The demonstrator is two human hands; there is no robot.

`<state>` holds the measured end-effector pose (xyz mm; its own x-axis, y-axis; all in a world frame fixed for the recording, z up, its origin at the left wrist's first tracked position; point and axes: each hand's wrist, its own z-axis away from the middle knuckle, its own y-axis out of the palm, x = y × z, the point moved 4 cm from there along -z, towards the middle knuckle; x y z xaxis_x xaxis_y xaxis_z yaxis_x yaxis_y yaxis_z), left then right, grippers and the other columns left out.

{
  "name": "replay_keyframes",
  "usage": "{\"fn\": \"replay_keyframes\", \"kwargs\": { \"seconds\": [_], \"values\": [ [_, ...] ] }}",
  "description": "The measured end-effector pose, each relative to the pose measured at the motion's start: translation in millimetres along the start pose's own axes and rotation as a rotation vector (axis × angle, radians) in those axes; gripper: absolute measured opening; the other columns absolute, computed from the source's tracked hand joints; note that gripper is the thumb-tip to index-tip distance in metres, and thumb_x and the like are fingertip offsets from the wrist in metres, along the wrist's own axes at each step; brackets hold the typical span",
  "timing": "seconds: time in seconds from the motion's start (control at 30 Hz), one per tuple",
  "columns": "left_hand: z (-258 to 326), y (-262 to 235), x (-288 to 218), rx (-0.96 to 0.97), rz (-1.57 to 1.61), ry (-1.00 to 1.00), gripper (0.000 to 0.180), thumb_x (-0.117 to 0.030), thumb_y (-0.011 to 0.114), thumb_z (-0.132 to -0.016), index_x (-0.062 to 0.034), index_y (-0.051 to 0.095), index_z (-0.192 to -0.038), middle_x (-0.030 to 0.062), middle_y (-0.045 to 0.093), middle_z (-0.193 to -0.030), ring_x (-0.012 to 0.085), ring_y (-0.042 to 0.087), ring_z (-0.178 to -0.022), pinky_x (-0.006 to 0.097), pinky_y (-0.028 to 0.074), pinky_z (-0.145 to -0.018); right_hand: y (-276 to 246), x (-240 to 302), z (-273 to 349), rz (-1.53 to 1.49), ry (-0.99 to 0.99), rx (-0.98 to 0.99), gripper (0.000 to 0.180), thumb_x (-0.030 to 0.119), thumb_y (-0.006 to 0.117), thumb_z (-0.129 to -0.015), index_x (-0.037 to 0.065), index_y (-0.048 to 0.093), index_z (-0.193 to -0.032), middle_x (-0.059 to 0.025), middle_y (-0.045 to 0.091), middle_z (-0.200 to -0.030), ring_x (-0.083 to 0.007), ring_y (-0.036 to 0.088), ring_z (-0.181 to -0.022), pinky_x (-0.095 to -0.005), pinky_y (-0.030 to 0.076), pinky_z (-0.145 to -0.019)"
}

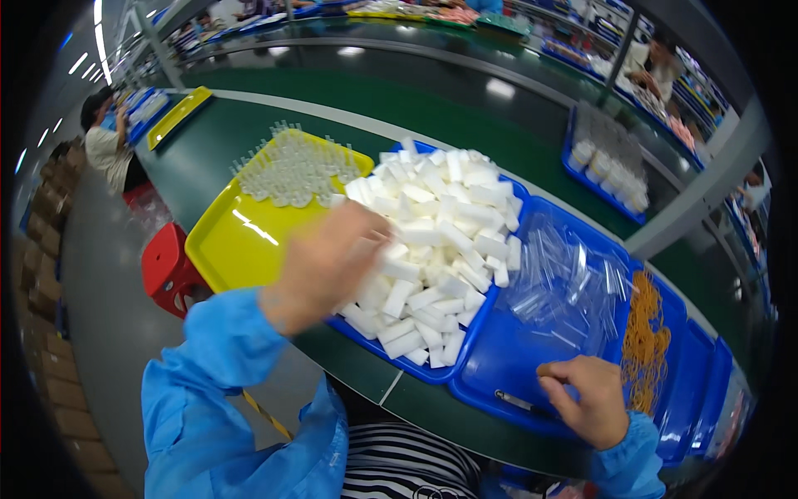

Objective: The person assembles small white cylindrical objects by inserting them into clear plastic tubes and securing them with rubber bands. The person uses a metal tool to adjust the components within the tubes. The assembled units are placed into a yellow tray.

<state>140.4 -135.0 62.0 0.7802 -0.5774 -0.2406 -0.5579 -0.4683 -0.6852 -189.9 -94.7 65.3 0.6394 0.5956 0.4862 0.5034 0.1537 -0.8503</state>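
Observation:
My left hand, smeared by motion, is above the left edge of a heap of white foam blocks. Its fingers are too blurred to show whether they hold anything. The foam heap fills a blue tray. Over the near part of the blue tray to its right is my right hand, fingers curled inward and the palm hidden. Nothing shows clearly in its grip. Clear plastic tubes lie loose in that tray, beyond the right hand. A small metallic piece lies to its left.
Left of the foam, a yellow tray carries clear plastic parts at its far end. Orange rubber bands lie right of the tubes. A tray of white-bottomed clear containers stands far right. A red stool and a seated person are left.

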Motion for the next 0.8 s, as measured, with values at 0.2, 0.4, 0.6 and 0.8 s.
{"fn": "replay_keyframes", "kwargs": {
  "seconds": [0.2, 0.4, 0.6, 0.8],
  "values": [
    [37.3, -17.5, 124.0, 0.382, -0.495, -0.157, 0.015, -0.004, 0.066, -0.083, -0.0048, 0.061, -0.097, 0.0126, 0.061, -0.094, 0.0328, 0.064, -0.086, 0.040, 0.051, -0.071, -11.8, -29.7, 5.8, 0.073, 0.093, -0.053, 0.010, 0.010, 0.072, -0.083, 0.005, 0.069, -0.092, -0.0104, 0.070, -0.082, -0.0282, 0.068, -0.072, -0.0369, 0.053, -0.064],
    [41.8, -9.8, 149.0, 0.376, -0.662, -0.127, 0.024, 0.001, 0.066, -0.075, -0.0055, 0.057, -0.097, 0.0121, 0.057, -0.092, 0.0337, 0.060, -0.089, 0.043, 0.050, -0.073, 8.8, -30.0, -23.1, 0.263, -0.125, 0.028, 0.015, 0.011, 0.069, -0.082, 0.006, 0.063, -0.095, -0.0070, 0.063, -0.083, -0.0252, 0.064, -0.079, -0.0364, 0.052, -0.067],
    [51.7, -46.8, 87.8, 0.254, -0.200, -0.456, 0.025, 0.007, 0.061, -0.086, -0.0028, 0.059, -0.109, 0.0115, 0.060, -0.100, 0.0254, 0.066, -0.091, 0.031, 0.052, -0.078, 31.2, -22.6, -33.2, 0.547, -0.219, 0.105, 0.016, 0.011, 0.063, -0.075, 0.007, 0.062, -0.091, -0.0050, 0.059, -0.080, -0.0222, 0.060, -0.082, -0.0342, 0.048, -0.071],
    [82.0, -69.4, 31.7, -0.210, 0.402, -0.706, 0.025, 0.009, 0.063, -0.088, 0.0027, 0.058, -0.111, 0.0074, 0.057, -0.106, 0.0159, 0.062, -0.098, 0.029, 0.051, -0.086, 23.3, 2.0, -43.1, 0.525, -0.150, 0.261, 0.021, 0.014, 0.070, -0.077, 0.008, 0.063, -0.096, -0.0051, 0.060, -0.081, -0.0231, 0.060, -0.083, -0.0350, 0.046, -0.073]
  ]
}}
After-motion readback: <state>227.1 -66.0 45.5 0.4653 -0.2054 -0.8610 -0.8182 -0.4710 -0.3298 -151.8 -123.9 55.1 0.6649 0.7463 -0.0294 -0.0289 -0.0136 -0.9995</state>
